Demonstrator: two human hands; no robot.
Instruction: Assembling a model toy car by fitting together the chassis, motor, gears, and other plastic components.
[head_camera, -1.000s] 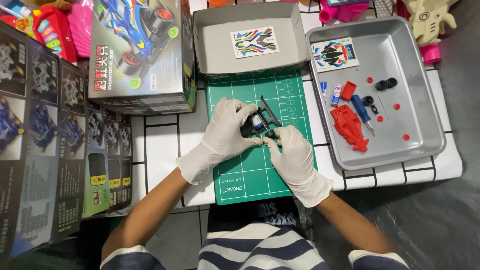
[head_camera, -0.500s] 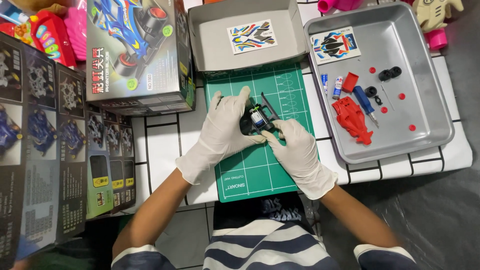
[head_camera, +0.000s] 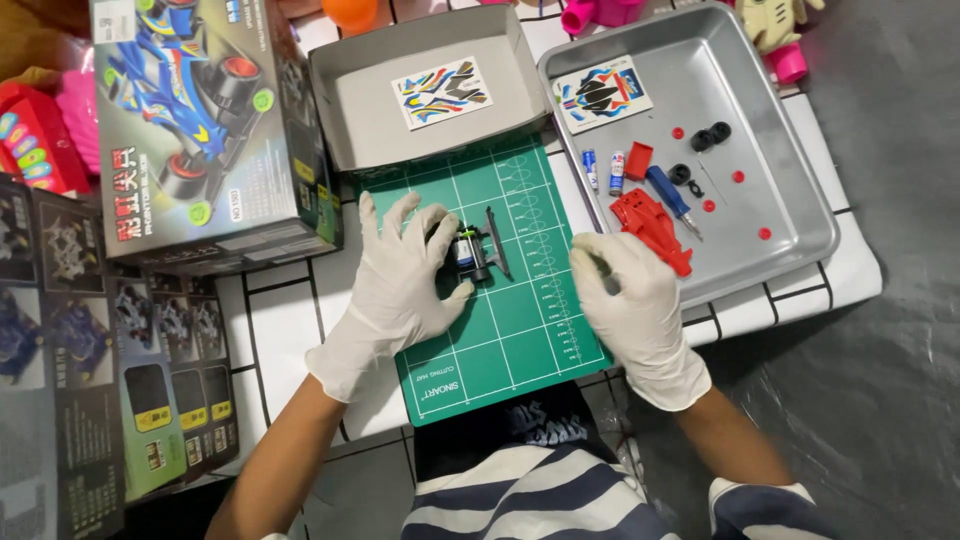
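My left hand (head_camera: 398, 285), in a white glove, grips a small black toy car chassis (head_camera: 466, 250) with a blue and silver part in it, holding it on the green cutting mat (head_camera: 520, 330). A thin black strip (head_camera: 497, 241) lies on the mat just right of the chassis. My right hand (head_camera: 632, 305), also gloved, hovers over the mat's right edge beside the tray's near corner. Its fingers are curled around a thin dark piece (head_camera: 604, 272).
The metal tray (head_camera: 790, 215) on the right holds a red car body (head_camera: 652, 226), a blue screwdriver (head_camera: 668, 196), two small batteries (head_camera: 603, 170), black wheels (head_camera: 711, 135), red bits and a sticker sheet (head_camera: 600, 95). A grey box lid (head_camera: 360, 120) sits behind the mat. Model kit boxes (head_camera: 200, 130) stand at left.
My right hand has left the chassis and moved right toward the tray with a thin dark piece. My left hand stays on the chassis.
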